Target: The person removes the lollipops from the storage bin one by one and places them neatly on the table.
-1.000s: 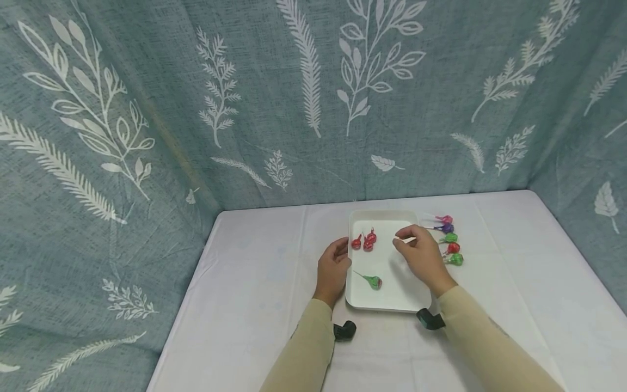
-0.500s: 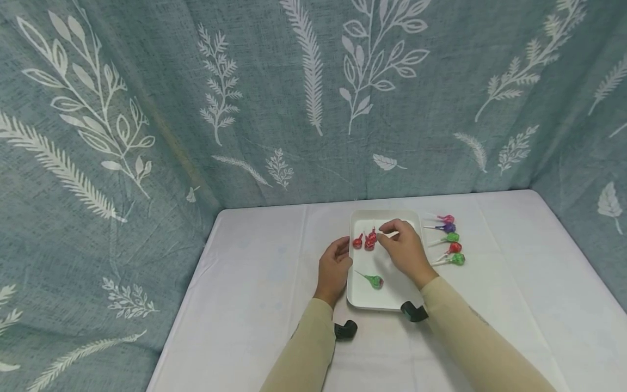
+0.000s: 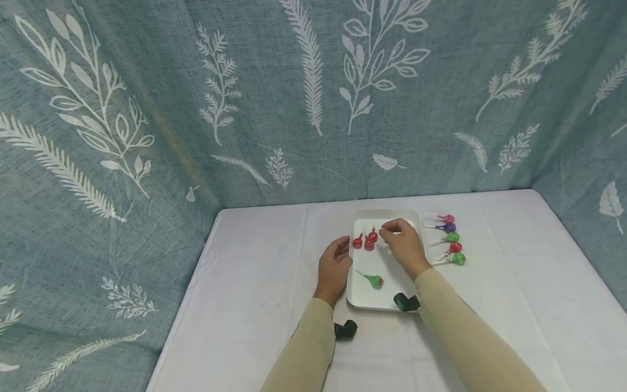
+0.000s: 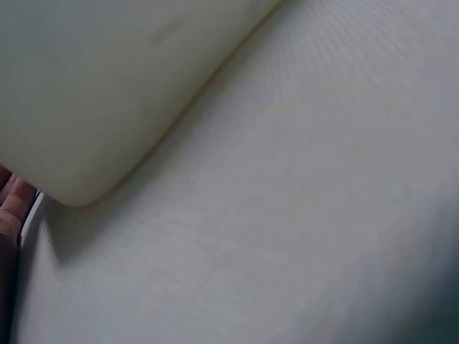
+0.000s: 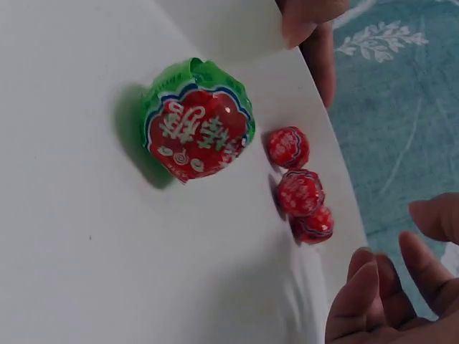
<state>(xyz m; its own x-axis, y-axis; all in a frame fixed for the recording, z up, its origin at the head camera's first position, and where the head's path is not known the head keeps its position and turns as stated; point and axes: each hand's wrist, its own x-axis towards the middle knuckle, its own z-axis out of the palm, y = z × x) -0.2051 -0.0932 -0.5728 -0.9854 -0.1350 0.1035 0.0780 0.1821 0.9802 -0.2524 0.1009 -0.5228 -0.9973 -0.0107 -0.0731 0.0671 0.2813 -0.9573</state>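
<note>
My left hand holds the left rim of a white tray, the thumb over the rim and the fingers outside it. Inside the tray, three red-wrapped lollipops cluster near the back left. A green-and-red lollipop lies closer to the front, its stick pointing back left; its printed wrapper looms large in the right wrist view. Just right of the red lollipops hovers my right hand. In the right wrist view its thumb stands apart from the loosely bent fingers, with nothing seen between them.
Right of the tray, a column of lollipops lies on the white tablecloth: pink, purple, green, red and another green one. A leaf-patterned curtain stands behind the table.
My right hand has moved left across the tray to beside the red lollipops, uncovering the sticks on the right. My left hand and the lollipops stay in place.
</note>
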